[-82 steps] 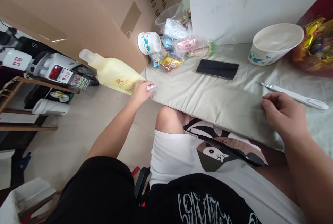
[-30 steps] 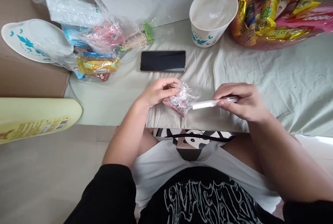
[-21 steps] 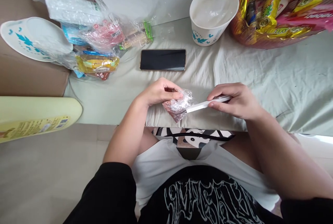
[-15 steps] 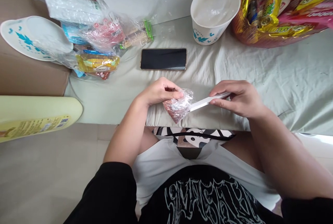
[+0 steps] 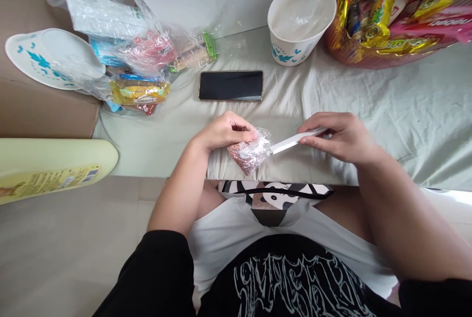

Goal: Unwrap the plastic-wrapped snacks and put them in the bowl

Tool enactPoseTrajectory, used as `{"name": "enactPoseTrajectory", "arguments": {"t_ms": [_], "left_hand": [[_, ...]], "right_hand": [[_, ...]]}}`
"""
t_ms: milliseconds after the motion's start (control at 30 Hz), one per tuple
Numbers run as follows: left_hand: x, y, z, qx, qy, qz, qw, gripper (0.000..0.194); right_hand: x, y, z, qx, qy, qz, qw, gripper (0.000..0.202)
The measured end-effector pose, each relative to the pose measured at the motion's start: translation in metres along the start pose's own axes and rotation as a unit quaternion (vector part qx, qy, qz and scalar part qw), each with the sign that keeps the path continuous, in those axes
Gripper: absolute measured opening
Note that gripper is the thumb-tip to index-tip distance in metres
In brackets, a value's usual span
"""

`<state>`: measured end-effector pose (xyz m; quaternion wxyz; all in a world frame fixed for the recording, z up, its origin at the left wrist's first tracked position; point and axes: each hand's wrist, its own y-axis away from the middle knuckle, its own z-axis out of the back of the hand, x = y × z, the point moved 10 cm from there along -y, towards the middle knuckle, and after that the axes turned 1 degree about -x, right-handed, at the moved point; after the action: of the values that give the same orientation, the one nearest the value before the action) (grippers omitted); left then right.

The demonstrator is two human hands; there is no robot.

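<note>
Pinching a crumpled clear-and-reddish plastic packet (image 5: 246, 156), partly hidden, in the left bare hand (image 5: 226, 132), near the front edge of a grey-green cloth-covered table (image 5: 420, 115). Gripping a slim white plastic cutter (image 5: 289, 143) in the right bare hand (image 5: 341, 137), with rear end palm-hidden and tip too small to tell touching from near. Leaving open room rightward.

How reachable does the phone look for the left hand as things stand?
Probably yes: the phone lies just beyond the left hand, with only cloth showing between them. But the fingers hold the clear-wrapped packet, so they would likely have to let go first.
</note>
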<state>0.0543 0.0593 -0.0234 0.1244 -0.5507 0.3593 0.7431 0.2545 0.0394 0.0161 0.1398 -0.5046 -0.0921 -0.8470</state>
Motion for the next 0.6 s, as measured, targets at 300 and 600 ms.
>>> {"name": "enactPoseTrajectory", "arguments": {"t_ms": [300,600], "left_hand": [[-0.003,0.005,-0.003,0.037,0.034,-0.028,0.998,0.033],[-0.025,0.034,0.031,-0.277,-0.163,-0.241,0.916,0.072]], "right_hand": [[-0.044,0.019,0.080,-0.266,0.218,-0.117,0.932,0.015],[-0.005,0.009,0.041,-0.274,0.269,0.076,0.920,0.012]]}}
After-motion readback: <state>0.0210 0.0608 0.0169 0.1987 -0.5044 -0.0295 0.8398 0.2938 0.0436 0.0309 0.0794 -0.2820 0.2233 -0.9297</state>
